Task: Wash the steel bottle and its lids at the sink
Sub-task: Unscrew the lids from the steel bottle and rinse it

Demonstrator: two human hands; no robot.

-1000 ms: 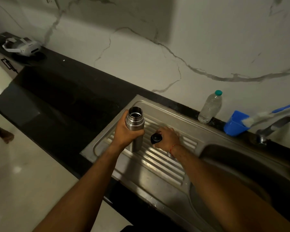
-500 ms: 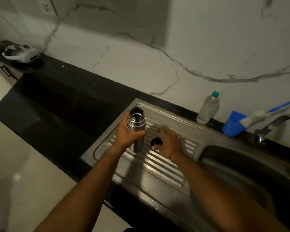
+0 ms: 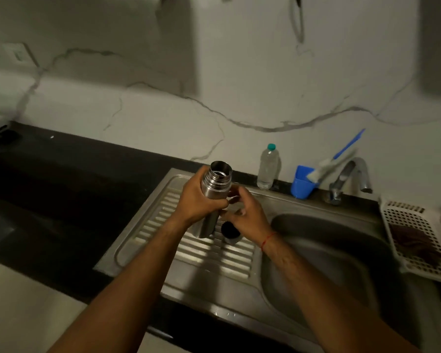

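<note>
- One steel bottle (image 3: 215, 186), mouth open, is over the ribbed drainboard (image 3: 201, 253). The left hand (image 3: 199, 200) has its fingers wrapped round the bottle's middle.
- One cup-shaped lid (image 3: 231, 233) lies just beside the bottle, under the right hand (image 3: 247, 212). Whether that hand's curled fingers grip anything cannot be told.
- One plastic water bottle (image 3: 267, 169), one blue cup (image 3: 301, 186), one brush (image 3: 341, 154), one tap (image 3: 351, 174) and one white basket (image 3: 418, 238).
- Steel sink (image 3: 316, 263), dark counter (image 3: 61, 187), veined marble wall (image 3: 163, 110).

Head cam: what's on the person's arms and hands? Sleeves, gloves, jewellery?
Both forearms bare, no sleeves in view. No gloves on left hand or right hand. Thin red thread band around the right wrist. No watch visible.
</note>
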